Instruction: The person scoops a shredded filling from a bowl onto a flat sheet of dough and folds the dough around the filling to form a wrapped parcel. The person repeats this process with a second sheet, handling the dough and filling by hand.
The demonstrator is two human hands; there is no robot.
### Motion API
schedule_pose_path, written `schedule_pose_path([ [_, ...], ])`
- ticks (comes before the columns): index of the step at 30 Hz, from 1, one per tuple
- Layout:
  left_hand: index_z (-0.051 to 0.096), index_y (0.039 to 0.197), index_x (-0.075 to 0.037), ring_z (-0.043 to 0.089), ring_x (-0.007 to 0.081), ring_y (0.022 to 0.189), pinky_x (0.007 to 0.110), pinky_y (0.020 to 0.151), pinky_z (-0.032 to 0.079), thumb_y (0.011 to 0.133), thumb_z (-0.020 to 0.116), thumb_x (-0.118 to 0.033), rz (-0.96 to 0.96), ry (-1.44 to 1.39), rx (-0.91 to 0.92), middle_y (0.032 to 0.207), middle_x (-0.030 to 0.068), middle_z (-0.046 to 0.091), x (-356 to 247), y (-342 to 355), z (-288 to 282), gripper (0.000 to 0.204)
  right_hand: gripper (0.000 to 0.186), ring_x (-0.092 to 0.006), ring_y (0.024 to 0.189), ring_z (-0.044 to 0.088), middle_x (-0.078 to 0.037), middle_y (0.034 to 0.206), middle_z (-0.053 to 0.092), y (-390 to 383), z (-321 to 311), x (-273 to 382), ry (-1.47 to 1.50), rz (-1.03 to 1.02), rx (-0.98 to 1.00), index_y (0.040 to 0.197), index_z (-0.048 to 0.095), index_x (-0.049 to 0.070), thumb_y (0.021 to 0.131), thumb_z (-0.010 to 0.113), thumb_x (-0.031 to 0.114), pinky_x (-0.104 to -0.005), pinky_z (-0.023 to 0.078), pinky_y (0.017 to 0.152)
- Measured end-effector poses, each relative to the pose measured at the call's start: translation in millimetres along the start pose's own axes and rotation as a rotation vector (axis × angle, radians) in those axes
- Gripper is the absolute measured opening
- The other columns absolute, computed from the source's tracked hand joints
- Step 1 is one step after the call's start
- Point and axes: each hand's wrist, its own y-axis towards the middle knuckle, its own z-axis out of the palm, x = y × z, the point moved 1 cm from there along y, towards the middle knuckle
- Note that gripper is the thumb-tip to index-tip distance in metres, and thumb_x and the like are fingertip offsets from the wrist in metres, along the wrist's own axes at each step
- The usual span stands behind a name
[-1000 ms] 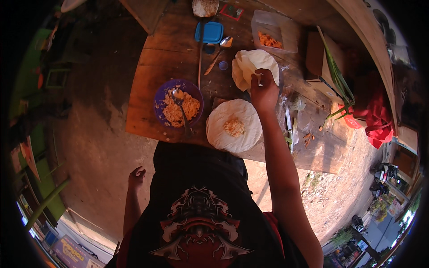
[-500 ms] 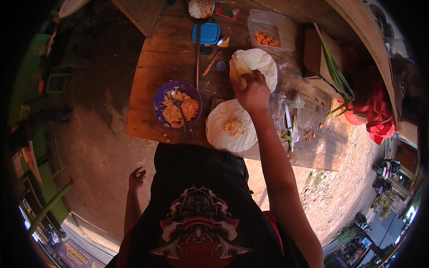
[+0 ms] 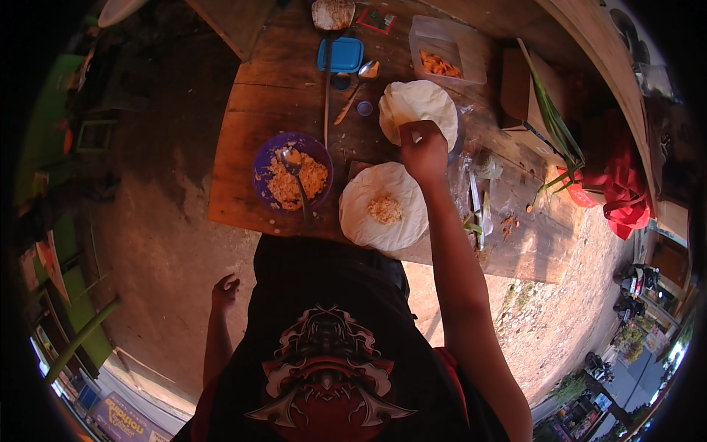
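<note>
My right hand [image 3: 426, 153] is pinched, thumb against fingers, on the near left edge of the top sheet in a stack of pale round wrappers [image 3: 434, 103]. The stack lies directly beyond the grip. I judge each sheet light, limp and easily torn, best taken by its loose rim with soft fingertips. They look thin, matte and slightly wrinkled.

Just bodyward and left of the pinch, a single wrapper [image 3: 359, 214] lies flat, its surface creased, with a crumbly, moist-looking filling [image 3: 385, 211] mounded in the centre. Left of the grip sits a small purple cap [image 3: 364, 108]; past the stack, a clear plastic tub [image 3: 476, 70] holds orange pieces [image 3: 440, 65].

Farther left, a glossy purple bowl [image 3: 258, 180] holds more grainy filling and a metal spoon [image 3: 292, 160]. Farthest bodyward and left, my left hand [image 3: 224, 292] hangs empty, fingers loosely curled.
</note>
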Motion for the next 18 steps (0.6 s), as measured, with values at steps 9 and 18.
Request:
schedule_pose_path([
  [9, 0.061, 0.148, -0.004, 0.075, 0.0262, 0.111, 0.039, 0.097, 0.058, 0.104, 0.071, -0.03, -0.039, 0.029, -0.02, 0.131, 0.0182, 0.074, -27, -14, 0, 0.051, 0.023, -0.0427, 0.094, 0.076, -0.023, 0.1, 0.077, 11, -25, -11, -0.038, 0.145, -0.086, 0.102, 0.081, 0.005, 0.097, 0.071, 0.024, -0.0455, 0.059, 0.082],
  [18, 0.061, 0.147, -0.004, 0.077, 0.027, 0.105, 0.039, 0.092, 0.06, 0.102, 0.073, -0.031, -0.004, -0.018, -0.013, 0.128, 0.0172, 0.076, -23, -11, 3, 0.053, 0.017, -0.0432, 0.096, 0.075, -0.02, 0.099, 0.078, 11, -32, -8, -0.068, 0.112, -0.103, 0.102, 0.079, 0.012, 0.098, 0.066, 0.021, -0.0492, 0.059, 0.084],
])
